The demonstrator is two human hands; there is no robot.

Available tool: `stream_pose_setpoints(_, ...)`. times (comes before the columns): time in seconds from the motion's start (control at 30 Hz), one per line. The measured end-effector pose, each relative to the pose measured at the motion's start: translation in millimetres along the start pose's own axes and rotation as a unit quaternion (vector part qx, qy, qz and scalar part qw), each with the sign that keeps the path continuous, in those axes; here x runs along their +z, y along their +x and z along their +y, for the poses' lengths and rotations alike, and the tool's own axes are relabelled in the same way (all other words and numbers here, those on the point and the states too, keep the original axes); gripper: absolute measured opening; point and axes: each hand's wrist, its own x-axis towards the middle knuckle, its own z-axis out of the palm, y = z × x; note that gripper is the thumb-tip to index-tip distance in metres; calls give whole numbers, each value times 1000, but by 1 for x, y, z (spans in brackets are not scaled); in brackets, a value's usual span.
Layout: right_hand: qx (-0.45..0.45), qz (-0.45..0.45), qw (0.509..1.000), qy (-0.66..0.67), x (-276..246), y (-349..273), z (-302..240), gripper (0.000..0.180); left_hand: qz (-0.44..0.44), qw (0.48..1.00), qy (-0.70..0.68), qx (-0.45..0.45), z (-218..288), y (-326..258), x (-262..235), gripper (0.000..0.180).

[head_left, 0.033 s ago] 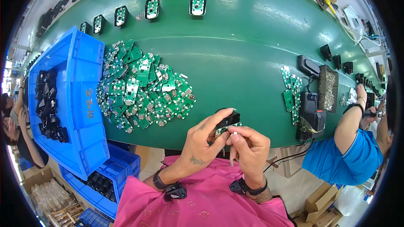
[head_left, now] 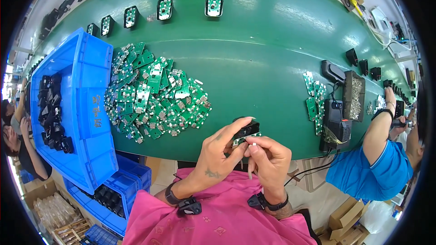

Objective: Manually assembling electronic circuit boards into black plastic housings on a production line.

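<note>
Over the table's near edge, my left hand point(head_left: 222, 152) is closed round a small black plastic housing point(head_left: 246, 128), its index finger along the top. A green circuit board point(head_left: 239, 141) shows at the housing's near side, close to my left thumb. My right hand point(head_left: 268, 156) is closed in a pinch at the board's near right edge. A tiny white piece point(head_left: 254, 144) shows at the right thumb tip; I cannot tell whether it belongs to the board. The fingers cover much of the board.
Left of my hands lies a heap of green circuit boards point(head_left: 156, 95), beside a blue bin point(head_left: 97, 122) of black housings. Housings with boards point(head_left: 213, 5) stand in a row at the far side. On the right are more boards point(head_left: 314, 102), a screw tray point(head_left: 354, 95) and a co-worker's arm point(head_left: 379, 129).
My hands, the housing and the board stay in the same place. Only the co-worker in blue at the right has shifted slightly.
</note>
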Motion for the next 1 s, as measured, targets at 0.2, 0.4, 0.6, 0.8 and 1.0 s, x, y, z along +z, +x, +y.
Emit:
stream_pose_setpoints(0.2, -25, -9, 999, -26, 1, 0, 2, 17, -5, 999, 29, 37, 2, 0, -1, 52)
stream_pose_setpoints(0.4, -79, -23, 993, -83, -2, 4, 13, 17, -12, 998, 50, 26, 6, 1, -2, 50)
stream_pose_setpoints(0.6, -114, 35, 978, -170, 5, 1, 6, 7, 0, 999, 46, 18, 0, -3, -3, 48)
stream_pose_setpoints(0.8, -223, 34, 888, -400, 3, 8, -11, 4, 37, 992, 88, 78, 2, 0, -5, 44)
stream_pose_setpoints(1.0, -197, -35, 880, -430, 1, 12, -23, 6, 39, 969, 175, 168, 6, 4, -6, 48)
